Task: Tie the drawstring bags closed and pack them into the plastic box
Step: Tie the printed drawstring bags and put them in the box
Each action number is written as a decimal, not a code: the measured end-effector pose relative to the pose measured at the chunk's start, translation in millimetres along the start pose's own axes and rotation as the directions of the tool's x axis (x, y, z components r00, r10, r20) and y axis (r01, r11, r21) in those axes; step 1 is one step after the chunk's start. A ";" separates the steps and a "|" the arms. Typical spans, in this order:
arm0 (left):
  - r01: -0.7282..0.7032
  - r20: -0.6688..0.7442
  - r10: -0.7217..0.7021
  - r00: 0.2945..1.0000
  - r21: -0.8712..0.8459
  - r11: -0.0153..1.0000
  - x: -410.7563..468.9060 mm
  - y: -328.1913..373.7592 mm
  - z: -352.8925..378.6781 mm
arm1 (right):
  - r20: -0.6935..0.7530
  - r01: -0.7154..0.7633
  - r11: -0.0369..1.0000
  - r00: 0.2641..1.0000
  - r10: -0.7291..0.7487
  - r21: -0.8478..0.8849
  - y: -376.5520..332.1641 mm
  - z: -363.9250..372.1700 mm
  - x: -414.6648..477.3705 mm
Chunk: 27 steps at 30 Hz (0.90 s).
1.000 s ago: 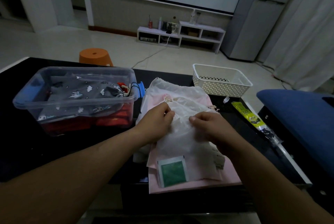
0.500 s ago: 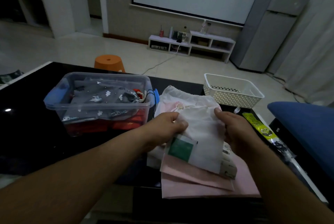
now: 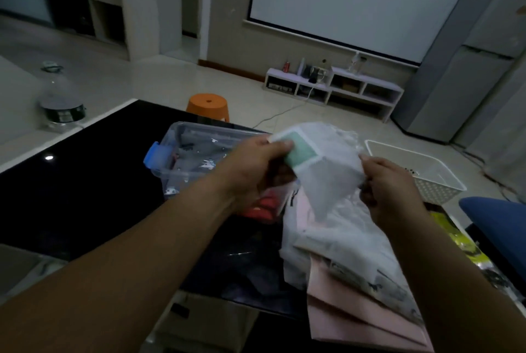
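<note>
I hold a white drawstring bag [image 3: 327, 165] with a green label patch up off the table. My left hand [image 3: 256, 167] pinches its left edge by the green patch. My right hand [image 3: 390, 190] grips its right edge. Under it lies a pile of white and pink bags [image 3: 355, 281] on the black table [image 3: 85, 182]. The clear plastic box [image 3: 182, 147] with blue latches stands behind my left hand and holds grey printed and red bags. My left hand hides the box's right part.
A white perforated basket [image 3: 421, 170] stands at the back right of the table. A yellow-green packet [image 3: 458, 241] lies at the right edge beside a blue cushion [image 3: 501, 224]. An orange stool [image 3: 207, 105] and a water bottle [image 3: 61, 102] stand on the floor beyond.
Both hands lifted the white bag off the pile and turned it, so the green patch now sits at the top by my left hand. The camera view tilted and shifted.
</note>
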State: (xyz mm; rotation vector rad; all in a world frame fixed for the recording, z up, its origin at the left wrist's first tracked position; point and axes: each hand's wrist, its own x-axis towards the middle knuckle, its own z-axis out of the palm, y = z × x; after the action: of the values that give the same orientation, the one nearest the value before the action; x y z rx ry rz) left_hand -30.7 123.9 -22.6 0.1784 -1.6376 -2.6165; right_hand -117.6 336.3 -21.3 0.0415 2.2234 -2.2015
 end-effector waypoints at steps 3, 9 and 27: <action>-0.153 -0.327 0.125 0.937 -0.062 0.986 15.4 17.5 -33.8 | 0.075 0.086 0.995 0.994 -0.082 -0.056 -3.1 44.7 -1.0; -0.290 -0.633 0.358 0.686 0.213 0.933 30.3 39.7 -92.8 | 0.012 0.225 0.922 0.972 -0.233 -0.316 -2.4 127.0 5.4; 0.095 -0.139 -0.161 0.977 0.962 -0.258 36.3 11.1 -79.9 | 0.575 0.581 0.054 0.780 0.248 -0.812 17.1 163.5 14.7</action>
State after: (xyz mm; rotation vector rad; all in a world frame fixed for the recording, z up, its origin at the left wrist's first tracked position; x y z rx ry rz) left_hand -57.1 43.9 -49.8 0.3171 -3.3696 -0.3521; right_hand -133.5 173.1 -40.4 -0.8693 2.7213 0.0358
